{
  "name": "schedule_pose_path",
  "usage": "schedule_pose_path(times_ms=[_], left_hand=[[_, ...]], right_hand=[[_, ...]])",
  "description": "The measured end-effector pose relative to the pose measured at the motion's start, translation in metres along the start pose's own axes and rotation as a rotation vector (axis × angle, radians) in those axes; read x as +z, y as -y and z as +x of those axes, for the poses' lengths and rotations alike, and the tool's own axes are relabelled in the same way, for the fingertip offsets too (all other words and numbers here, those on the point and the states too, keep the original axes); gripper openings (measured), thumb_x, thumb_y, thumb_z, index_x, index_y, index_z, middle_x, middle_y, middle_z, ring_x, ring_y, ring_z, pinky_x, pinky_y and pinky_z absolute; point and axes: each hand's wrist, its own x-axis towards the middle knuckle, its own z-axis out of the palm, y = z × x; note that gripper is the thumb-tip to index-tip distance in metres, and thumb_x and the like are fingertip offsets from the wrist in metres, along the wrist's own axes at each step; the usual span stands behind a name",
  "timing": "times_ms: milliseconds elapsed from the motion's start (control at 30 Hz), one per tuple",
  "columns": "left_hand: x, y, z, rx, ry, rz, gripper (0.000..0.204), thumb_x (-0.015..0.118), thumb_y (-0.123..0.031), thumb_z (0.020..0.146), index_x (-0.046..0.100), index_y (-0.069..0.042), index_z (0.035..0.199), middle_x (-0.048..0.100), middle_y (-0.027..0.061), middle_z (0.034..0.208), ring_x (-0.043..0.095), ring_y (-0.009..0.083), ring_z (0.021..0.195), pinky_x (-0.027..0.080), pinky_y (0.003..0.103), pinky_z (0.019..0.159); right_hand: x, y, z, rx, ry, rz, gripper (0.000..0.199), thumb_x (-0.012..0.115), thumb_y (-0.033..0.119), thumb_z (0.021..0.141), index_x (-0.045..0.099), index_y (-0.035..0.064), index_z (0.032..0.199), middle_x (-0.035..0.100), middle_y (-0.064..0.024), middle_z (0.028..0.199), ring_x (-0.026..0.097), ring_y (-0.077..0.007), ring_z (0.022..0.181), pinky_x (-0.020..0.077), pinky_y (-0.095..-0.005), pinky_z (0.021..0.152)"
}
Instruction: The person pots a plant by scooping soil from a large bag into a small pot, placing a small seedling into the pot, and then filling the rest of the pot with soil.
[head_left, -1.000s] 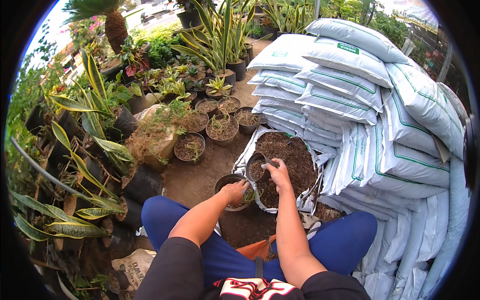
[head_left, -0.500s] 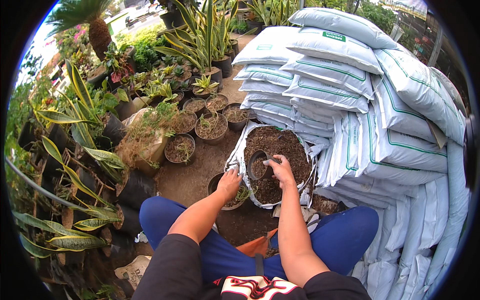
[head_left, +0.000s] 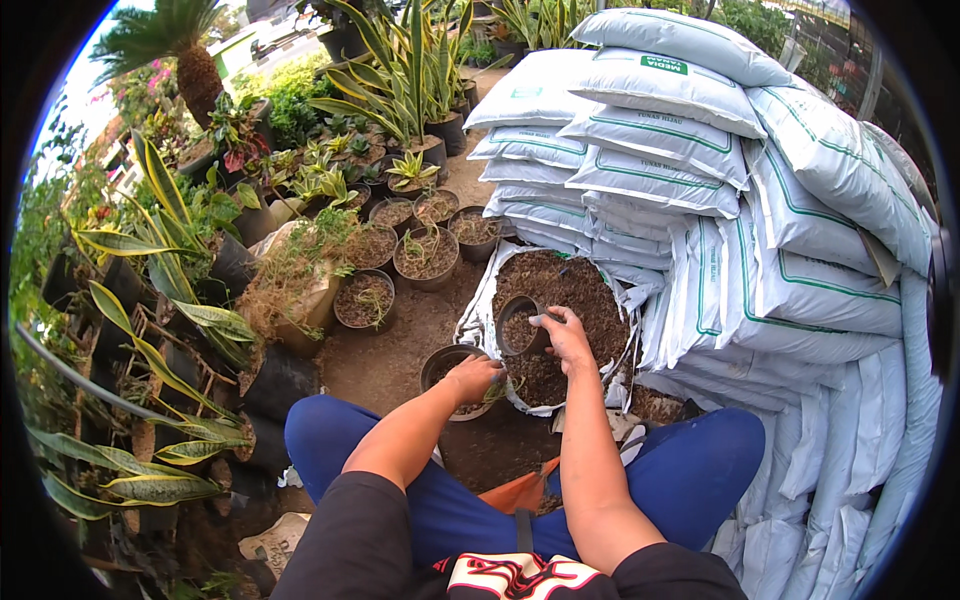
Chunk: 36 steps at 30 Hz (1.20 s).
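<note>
My right hand (head_left: 567,336) grips a small dark pot (head_left: 520,330) by its rim, thumb on the edge. Brown growing mix lies inside that pot, which is tilted over an opened white sack (head_left: 482,300) full of dark, crumbly growing mix (head_left: 570,285). Just left of the sack, my left hand (head_left: 474,379) hovers over a round black pot (head_left: 428,366), its fingers loosely bent and pointing right. Thin green leaves of a small plant (head_left: 494,390) show beside and below those fingers. Part of the pot's inside is hidden by this hand.
Several black pots with growing mix and small plants, one of them (head_left: 427,256), stand ahead to the left. White filled sacks (head_left: 655,180) are piled high on the right. Snake plants (head_left: 165,450) crowd the left side. An orange piece (head_left: 515,493) lies between my legs.
My left hand has moved down and right from the sack's edge to above the black pot's opening. The small pot in my right hand has tipped slightly, staying over the growing mix.
</note>
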Motion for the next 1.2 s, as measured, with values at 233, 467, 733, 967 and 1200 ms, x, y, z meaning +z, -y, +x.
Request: schedule_pose_path(times_ms=[233, 467, 733, 967, 1200], left_hand=[[0.002, -0.008, -0.007, 0.099, -0.004, 0.019, 0.059, 0.061, 0.0, 0.081, 0.06, -0.013, 0.139, 0.063, 0.0079, 0.133, 0.052, 0.0305, 0.131, 0.043, 0.044, 0.107], [0.003, -0.014, -0.009, 0.076, -0.034, -0.038, 0.065, 0.063, -0.007, 0.087, 0.046, -0.011, 0.149, 0.067, 0.0112, 0.128, 0.057, 0.0313, 0.126, 0.044, 0.045, 0.106], [0.024, -0.012, 0.009, 0.077, -0.03, 0.003, 0.035, 0.061, -0.007, 0.088, 0.068, -0.005, 0.123, 0.063, 0.0155, 0.129, 0.061, 0.0338, 0.12, 0.05, 0.044, 0.102], [0.02, -0.009, 0.014, 0.111, 0.015, 0.063, 0.029, 0.059, -0.002, 0.086, 0.071, -0.003, 0.112, 0.063, 0.0129, 0.13, 0.061, 0.0352, 0.119, 0.052, 0.044, 0.102], [0.01, -0.013, 0.009, 0.038, -0.094, -0.129, 0.031, 0.064, -0.006, 0.085, 0.068, -0.006, 0.115, 0.069, 0.0154, 0.114, 0.063, 0.0364, 0.117, 0.052, 0.045, 0.099]], right_hand=[[0.006, -0.005, -0.001, 0.012, -0.016, 0.039, 0.068, 0.085, 0.031, 0.075, 0.056, 0.0093, 0.132, 0.069, -0.0106, 0.11, 0.067, -0.021, 0.089, 0.0499, -0.038, 0.071], [-0.001, -0.017, -0.001, 0.061, -0.037, 0.023, 0.071, 0.085, 0.031, 0.074, 0.055, 0.0089, 0.134, 0.069, -0.0097, 0.107, 0.067, -0.0196, 0.086, 0.0487, -0.036, 0.068], [-0.007, -0.014, -0.004, 0.065, -0.043, 0.022, 0.071, 0.085, 0.033, 0.075, 0.054, 0.0107, 0.135, 0.068, -0.0089, 0.109, 0.066, -0.0196, 0.088, 0.0481, -0.0363, 0.07], [-0.016, -0.011, -0.009, 0.122, -0.03, -0.002, 0.061, 0.083, 0.034, 0.08, 0.055, 0.0141, 0.13, 0.054, -0.0105, 0.139, 0.055, -0.0241, 0.111, 0.0491, -0.0406, 0.08], [-0.021, -0.019, -0.002, 0.085, -0.073, 0.008, 0.073, 0.085, 0.035, 0.075, 0.054, 0.0116, 0.136, 0.064, -0.0096, 0.115, 0.061, -0.0219, 0.094, 0.0491, -0.0383, 0.072]])
